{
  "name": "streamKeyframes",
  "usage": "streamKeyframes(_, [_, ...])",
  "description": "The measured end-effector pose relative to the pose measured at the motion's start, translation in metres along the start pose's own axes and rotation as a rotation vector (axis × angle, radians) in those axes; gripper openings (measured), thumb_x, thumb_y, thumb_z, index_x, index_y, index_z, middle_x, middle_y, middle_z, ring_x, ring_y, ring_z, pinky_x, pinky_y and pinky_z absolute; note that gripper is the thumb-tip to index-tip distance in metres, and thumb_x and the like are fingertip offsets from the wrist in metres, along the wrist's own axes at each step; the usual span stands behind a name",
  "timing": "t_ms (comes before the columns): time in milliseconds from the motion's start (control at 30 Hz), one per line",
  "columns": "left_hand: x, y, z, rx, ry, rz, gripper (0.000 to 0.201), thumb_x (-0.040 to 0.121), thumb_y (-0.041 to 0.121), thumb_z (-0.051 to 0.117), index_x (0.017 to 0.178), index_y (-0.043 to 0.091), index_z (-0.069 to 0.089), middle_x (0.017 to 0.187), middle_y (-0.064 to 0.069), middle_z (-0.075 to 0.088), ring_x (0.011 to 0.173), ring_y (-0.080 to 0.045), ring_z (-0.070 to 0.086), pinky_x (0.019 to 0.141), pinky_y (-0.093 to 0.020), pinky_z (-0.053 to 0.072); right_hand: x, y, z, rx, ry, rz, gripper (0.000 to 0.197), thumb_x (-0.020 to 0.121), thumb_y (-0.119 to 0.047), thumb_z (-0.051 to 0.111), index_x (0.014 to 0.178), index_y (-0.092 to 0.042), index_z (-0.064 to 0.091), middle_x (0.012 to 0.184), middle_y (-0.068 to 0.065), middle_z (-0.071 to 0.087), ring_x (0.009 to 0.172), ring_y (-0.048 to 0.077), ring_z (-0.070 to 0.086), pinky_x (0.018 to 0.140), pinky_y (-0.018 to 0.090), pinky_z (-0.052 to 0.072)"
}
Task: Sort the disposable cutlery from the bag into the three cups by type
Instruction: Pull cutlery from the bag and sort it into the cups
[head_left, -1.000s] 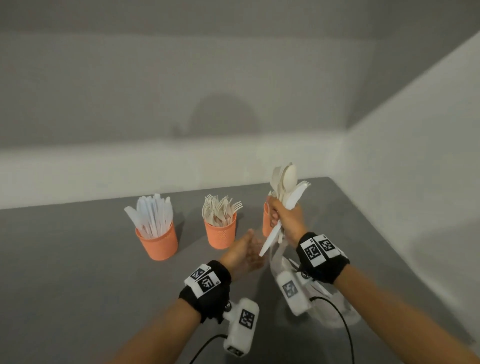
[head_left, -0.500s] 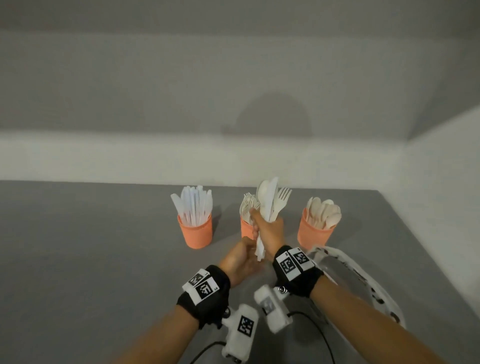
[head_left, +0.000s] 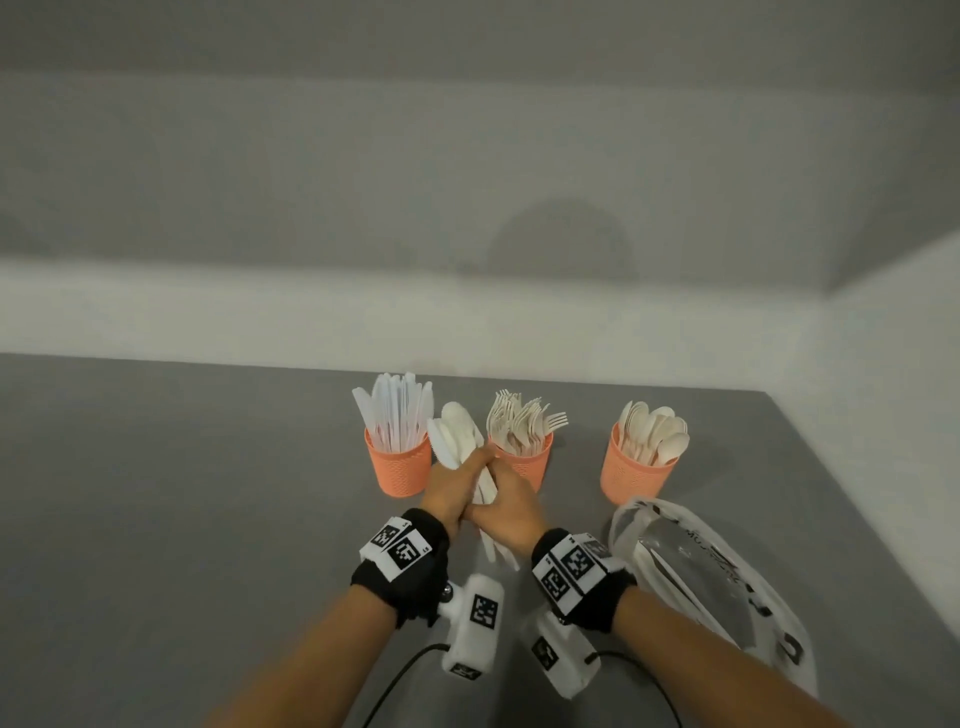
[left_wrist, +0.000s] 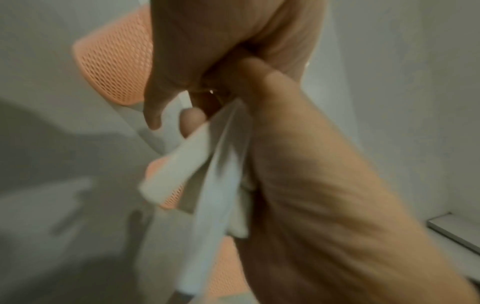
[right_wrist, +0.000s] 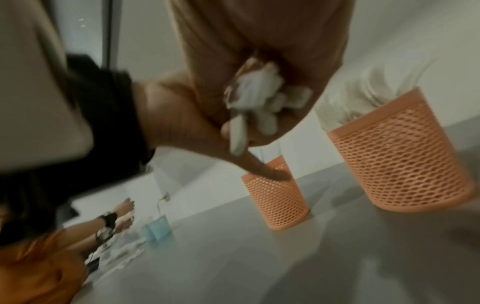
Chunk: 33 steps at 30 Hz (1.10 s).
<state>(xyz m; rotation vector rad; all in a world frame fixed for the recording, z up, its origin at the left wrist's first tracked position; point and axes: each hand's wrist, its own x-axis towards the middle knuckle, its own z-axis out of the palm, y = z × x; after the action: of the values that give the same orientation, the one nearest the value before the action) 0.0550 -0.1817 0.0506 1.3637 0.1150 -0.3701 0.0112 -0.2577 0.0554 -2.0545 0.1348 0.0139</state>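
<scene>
Both hands, left hand (head_left: 451, 491) and right hand (head_left: 506, 512), gripping cutlery bundle (head_left: 457, 439), heads up-left, handles toward wrists

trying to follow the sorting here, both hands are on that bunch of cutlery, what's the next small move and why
Probably the left hand should draw one piece out of the mixed bunch while the right hand holds the rest. Both hands grip it in front of the knife cup and fork cup, and a knife and spoons show in it, so it likely needs splitting by type first.
</scene>
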Motion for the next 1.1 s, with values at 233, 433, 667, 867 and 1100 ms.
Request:
streamKeyframes(233, [-0.005, 0.007, -0.009, 0.062, -0.228, -0.110, 0.025, 0.092, 0.030, 0.053, 0.106, 0.011, 0.059, 0.102, -0.011, 0.068, 0.075, -0.018, 0.066, 0.050, -0.023, 0.051, -0.003, -0.009, -0.011, 0.257, -0.268, 0.178, 0.016, 0.091, -0.015, 0.052, 0.098, -0.023, 0.040, 0.069, 0.004, 0.056, 0.055, 0.013, 0.055, 0.058, 0.024, 0.051])
streamKeyframes(433, [0.000, 0.014, -0.023, 0.222, -0.132, 0.036, 0.036, 0.085, 0.045, 0.058, 0.101, 0.013, 0.059, 0.073, -0.005, 0.065, 0.056, -0.014, 0.062, 0.050, -0.022, 0.049, 0.004, 0.001, 0.005, 0.417, -0.201, 0.146, 0.010, 0.094, -0.019, 0.052, 0.096, -0.010, 0.056, 0.058, 0.006, 0.051, 0.033, 0.008, 0.049, 0.038, 0.021, 0.044])
streamKeyframes(667, [0.010, 0.024, -0.045, 0.228, 0.120, 0.150, 0.015, 0.083, 0.012, 0.067, 0.074, 0.007, 0.057, 0.061, -0.008, 0.058, 0.050, -0.016, 0.054, 0.052, -0.024, 0.050, 0.011, 0.004, 0.009, 0.489, -0.139, 0.120, 0.004, 0.089, -0.023, 0.061, 0.091, -0.021, 0.059, 0.054, 0.004, 0.054, 0.032, 0.008, 0.049, 0.036, 0.018, 0.042])
streamKeyframes(867, [0.010, 0.055, -0.057, 0.263, 0.041, 0.182, 0.016, 0.088, 0.002, 0.058, 0.075, 0.007, 0.050, 0.061, -0.009, 0.060, 0.039, -0.007, 0.059, 0.047, -0.018, 0.054, 0.014, 0.003, 0.008, 0.544, -0.137, 0.159, 0.022, 0.093, -0.036, 0.052, 0.084, -0.017, 0.057, 0.056, 0.005, 0.054, 0.035, 0.010, 0.050, 0.037, 0.019, 0.042])
streamKeyframes(1100, [0.030, 0.125, -0.076, 0.416, 0.365, 0.733, 0.025, 0.091, 0.003, 0.051, 0.110, 0.016, 0.041, 0.076, -0.002, 0.062, 0.051, -0.006, 0.063, 0.058, -0.019, 0.054, 0.019, 0.011, 0.002, 0.572, -0.083, 0.175, 0.011, 0.093, -0.031, 0.054, 0.103, -0.027, 0.050, 0.050, 0.001, 0.045, 0.030, 0.008, 0.039, 0.035, 0.018, 0.035])
